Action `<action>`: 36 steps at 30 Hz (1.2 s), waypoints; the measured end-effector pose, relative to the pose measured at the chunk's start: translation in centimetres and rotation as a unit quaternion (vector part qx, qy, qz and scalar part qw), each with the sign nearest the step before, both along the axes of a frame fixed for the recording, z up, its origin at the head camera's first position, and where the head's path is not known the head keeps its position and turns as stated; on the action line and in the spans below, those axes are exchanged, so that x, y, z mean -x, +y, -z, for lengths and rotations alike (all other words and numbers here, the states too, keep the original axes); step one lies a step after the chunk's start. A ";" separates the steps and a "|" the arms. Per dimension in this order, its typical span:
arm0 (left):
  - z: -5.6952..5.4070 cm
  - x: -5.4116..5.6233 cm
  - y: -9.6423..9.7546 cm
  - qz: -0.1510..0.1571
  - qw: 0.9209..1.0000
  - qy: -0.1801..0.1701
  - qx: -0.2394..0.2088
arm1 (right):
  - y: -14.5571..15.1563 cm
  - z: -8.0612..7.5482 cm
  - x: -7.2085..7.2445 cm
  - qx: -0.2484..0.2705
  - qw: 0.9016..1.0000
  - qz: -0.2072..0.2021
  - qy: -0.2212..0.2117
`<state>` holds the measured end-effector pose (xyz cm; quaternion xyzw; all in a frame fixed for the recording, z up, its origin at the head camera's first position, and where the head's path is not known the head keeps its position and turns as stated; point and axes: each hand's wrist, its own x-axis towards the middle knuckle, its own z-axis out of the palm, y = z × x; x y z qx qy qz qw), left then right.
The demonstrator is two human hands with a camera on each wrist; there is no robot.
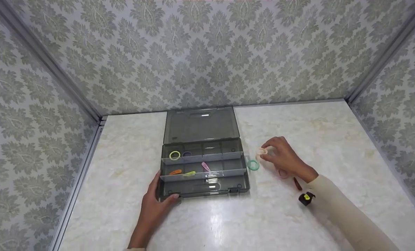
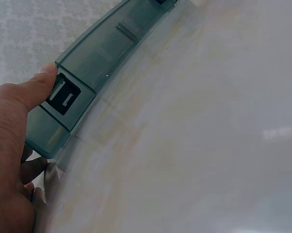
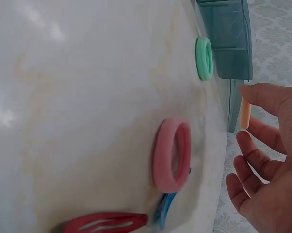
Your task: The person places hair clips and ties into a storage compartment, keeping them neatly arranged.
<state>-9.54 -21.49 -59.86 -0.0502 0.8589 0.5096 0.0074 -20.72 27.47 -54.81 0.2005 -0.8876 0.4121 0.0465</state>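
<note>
A grey translucent compartment box (image 1: 193,191) lies with its lid (image 1: 200,127) folded back. My left hand (image 1: 153,209) grips its front left corner, thumb on the front wall (image 2: 102,53) and fingers round the side. Right of the box, my right hand (image 1: 282,157) pinches a peach hair tie (image 3: 246,112) between thumb and index finger, above the table. A green hair tie (image 3: 201,58) lies beside the box. Below my right hand are a pink hair tie (image 3: 163,155), a blue hair clip (image 3: 164,208) and a red hair clip (image 3: 105,222).
In the back row sit a yellow hair tie (image 1: 174,159) and a dim purple one. The middle row holds orange (image 1: 175,172), yellow (image 1: 189,173) and pink (image 1: 205,166) clips. A small black object (image 1: 303,201) with a yellow patch lies near my right sleeve. Patterned walls enclose the table.
</note>
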 end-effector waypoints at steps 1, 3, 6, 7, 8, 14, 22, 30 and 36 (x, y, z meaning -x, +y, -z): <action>0.0 0.0 0.0 0.001 1.000 0.001 -0.001 | -0.2 -0.2 0.2 0.001 1.000 0.002 0.004; 0.1 0.1 -0.1 0.004 1.000 0.002 -0.002 | -0.5 -0.5 0.7 0.002 1.000 0.006 0.013; 0.2 0.2 -0.1 0.005 1.000 0.001 -0.002 | -1.1 -1.0 1.3 0.005 1.000 0.009 0.030; 0.2 0.2 -0.2 0.005 1.000 0.002 -0.002 | -1.3 -1.1 1.5 0.005 0.999 0.009 0.034; 0.2 0.2 -0.2 0.004 1.000 0.002 -0.002 | -1.6 -1.3 1.7 0.006 0.999 0.009 0.035; 0.2 0.1 -0.2 0.004 1.000 0.004 0.002 | -3.3 -2.1 2.5 -0.007 1.000 0.002 0.030; 0.2 -0.1 -0.2 0.005 1.000 0.010 -0.007 | -5.8 -2.8 3.6 -0.013 1.000 -0.016 0.017; 0.2 -0.1 -0.3 0.002 1.000 0.007 -0.004 | -7.8 -3.6 4.4 -0.023 0.999 -0.040 0.004; 0.2 -0.2 -0.3 0.003 1.000 0.014 -0.006 | -9.2 -3.7 4.8 -0.031 0.998 -0.062 0.008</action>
